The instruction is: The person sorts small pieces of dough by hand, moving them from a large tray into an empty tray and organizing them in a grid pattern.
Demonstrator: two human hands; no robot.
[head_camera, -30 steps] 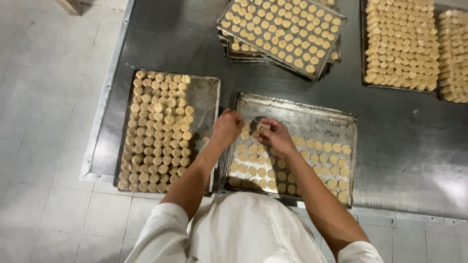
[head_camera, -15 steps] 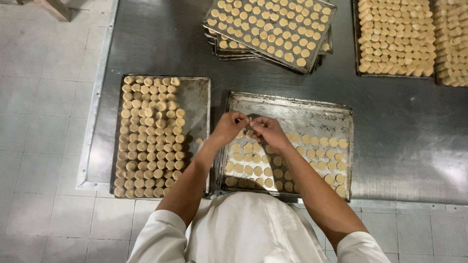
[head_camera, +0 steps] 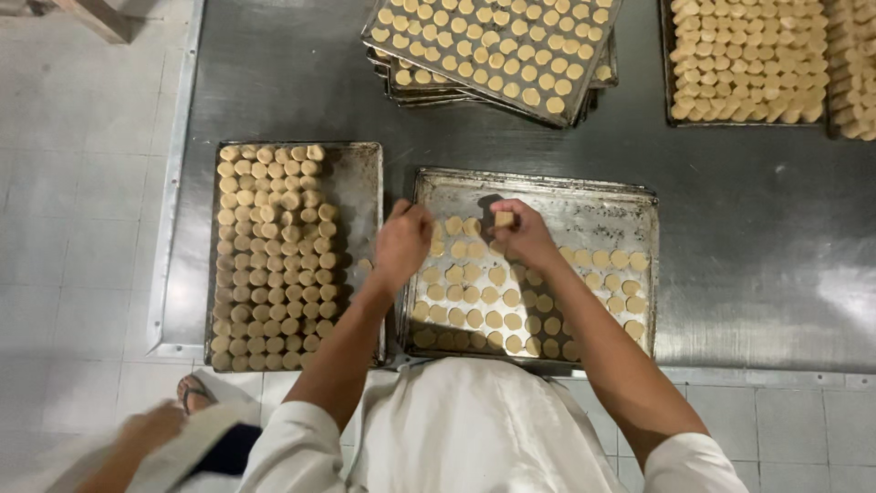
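Note:
My right hand [head_camera: 522,230] pinches a small round piece of pale dough [head_camera: 503,219] above the metal baking tray [head_camera: 584,203] in front of me. Rows of flat dough rounds [head_camera: 511,301] cover the near half of that tray; its far half is bare metal. My left hand [head_camera: 402,242] hovers over the tray's left edge with fingers curled; whether it holds dough I cannot tell. To the left, a second tray [head_camera: 358,183] is packed with thick dough pieces [head_camera: 269,256].
A stack of trays [head_camera: 493,50] filled with dough rounds sits at the far middle of the steel table [head_camera: 748,237]. Two more full trays [head_camera: 748,59] are at the far right. Another person's hand and sandalled foot [head_camera: 187,402] show at the lower left, on the tiled floor.
Both hands have stayed over the near tray's far rows, shifting slightly; the right hand now holds a dough piece at its fingertips. The camera view has moved closer.

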